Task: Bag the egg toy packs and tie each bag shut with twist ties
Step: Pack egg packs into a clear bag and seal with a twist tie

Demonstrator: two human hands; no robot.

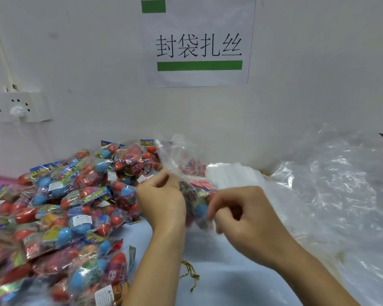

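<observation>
Far left: a wall socket on the white wall. Below it, a heap of egg toy packs, red and blue eggs in clear wrappers, covers the left half of the table. Centre: the left hand pinches the neck of a clear bag with curled fingers; the bag, holding several packs, is raised just above the table. The right hand, blurred, grips the bag's lower part. A gold twist tie lies on the table between the forearms. Above, a paper sign. Right: a pile of empty clear bags.
</observation>
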